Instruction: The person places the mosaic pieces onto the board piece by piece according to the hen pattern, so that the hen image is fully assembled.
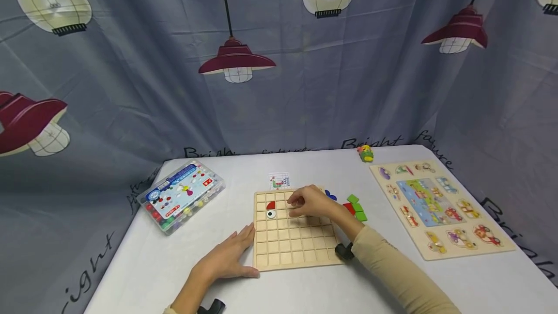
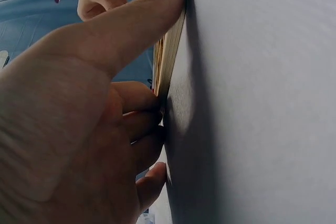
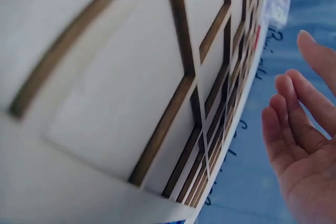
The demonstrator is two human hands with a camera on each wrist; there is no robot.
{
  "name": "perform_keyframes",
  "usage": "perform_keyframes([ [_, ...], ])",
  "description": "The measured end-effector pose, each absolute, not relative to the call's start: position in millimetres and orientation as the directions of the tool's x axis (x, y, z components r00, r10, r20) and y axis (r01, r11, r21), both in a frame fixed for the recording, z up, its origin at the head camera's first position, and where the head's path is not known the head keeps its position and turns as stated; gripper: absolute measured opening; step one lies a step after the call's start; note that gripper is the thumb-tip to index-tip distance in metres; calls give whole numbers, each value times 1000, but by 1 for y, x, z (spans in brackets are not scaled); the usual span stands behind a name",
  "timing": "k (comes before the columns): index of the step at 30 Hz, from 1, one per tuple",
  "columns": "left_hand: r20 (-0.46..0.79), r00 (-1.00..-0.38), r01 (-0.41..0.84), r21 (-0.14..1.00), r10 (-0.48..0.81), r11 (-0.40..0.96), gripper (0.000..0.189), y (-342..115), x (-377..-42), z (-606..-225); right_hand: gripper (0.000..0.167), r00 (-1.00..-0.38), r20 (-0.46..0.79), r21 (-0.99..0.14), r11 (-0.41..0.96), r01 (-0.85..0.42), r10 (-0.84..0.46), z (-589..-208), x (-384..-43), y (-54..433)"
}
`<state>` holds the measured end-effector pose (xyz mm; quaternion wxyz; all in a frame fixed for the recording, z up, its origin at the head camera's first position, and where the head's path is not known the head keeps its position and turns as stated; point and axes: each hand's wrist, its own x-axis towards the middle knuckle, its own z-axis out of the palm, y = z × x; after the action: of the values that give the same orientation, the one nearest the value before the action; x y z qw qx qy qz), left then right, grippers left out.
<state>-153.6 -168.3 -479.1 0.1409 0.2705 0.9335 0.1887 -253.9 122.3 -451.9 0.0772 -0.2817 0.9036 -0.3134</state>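
Note:
A wooden grid board (image 1: 285,246) lies on the white table. My left hand (image 1: 224,258) rests at its left edge, fingers extended and thumb near the front left corner; in the left wrist view the thumb (image 2: 131,30) lies along the board's side. Over the upper middle of the grid hovers my right hand (image 1: 311,201), fingers loosely bent. Nothing shows between thumb and fingers of that hand (image 3: 304,124) in the right wrist view. A red quarter-round piece (image 1: 271,205) sits in one cell, directly above a white piece with a black eye dot (image 1: 271,214).
Behind the board lies a small picture card (image 1: 279,181). Blue pieces (image 1: 331,195), a red piece (image 1: 349,208) and several green squares (image 1: 358,207) lie to the right. A bead box (image 1: 185,195) is at left; a picture puzzle (image 1: 418,251) and small toy (image 1: 365,153) are at right.

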Motion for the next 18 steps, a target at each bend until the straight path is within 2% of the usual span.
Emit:
perform_keyframes([
  [18,-164,-821,433,445,547,783,113,-168,-154,-479,33,-895,45,-625,687,-371,-443,-450,-247,172],
])
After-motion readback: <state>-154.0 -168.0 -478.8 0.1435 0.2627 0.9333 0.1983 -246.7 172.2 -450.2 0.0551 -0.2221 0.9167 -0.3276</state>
